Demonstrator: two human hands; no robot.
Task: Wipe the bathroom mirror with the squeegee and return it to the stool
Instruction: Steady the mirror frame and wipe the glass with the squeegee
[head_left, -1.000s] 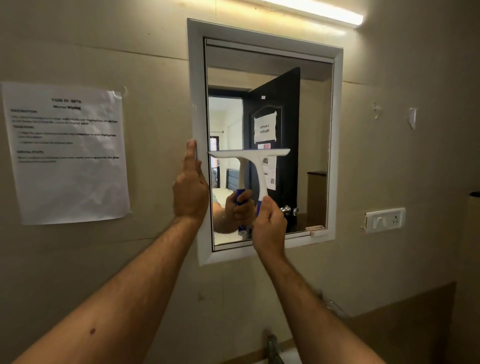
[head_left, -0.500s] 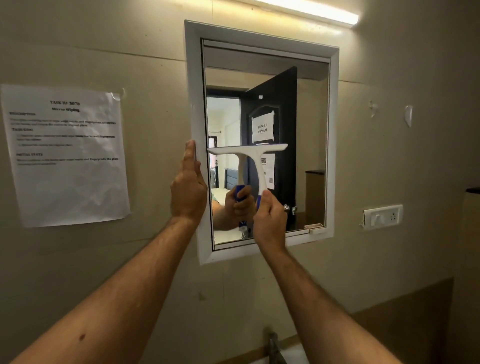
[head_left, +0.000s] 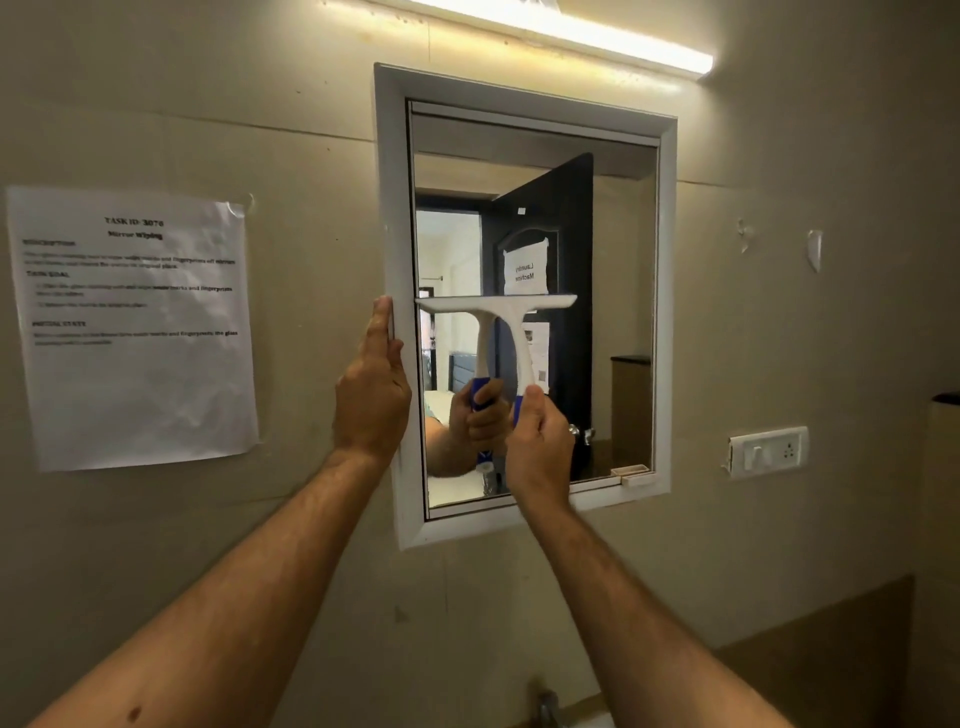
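Now my right hand (head_left: 537, 441) grips the white T-shaped plastic squeegee (head_left: 501, 322); I'd press its blade evenly against the white-framed mirror (head_left: 597, 338), left hand (head_left: 373, 395) flat, steadying the frame.

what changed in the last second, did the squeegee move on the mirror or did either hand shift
Little changed. The squeegee rose a little on the mirror, its blade staying level against the left half of the glass. The right hand kept gripping the handle, and the left hand stayed flat against the left side of the frame. Nothing was picked up or let go.
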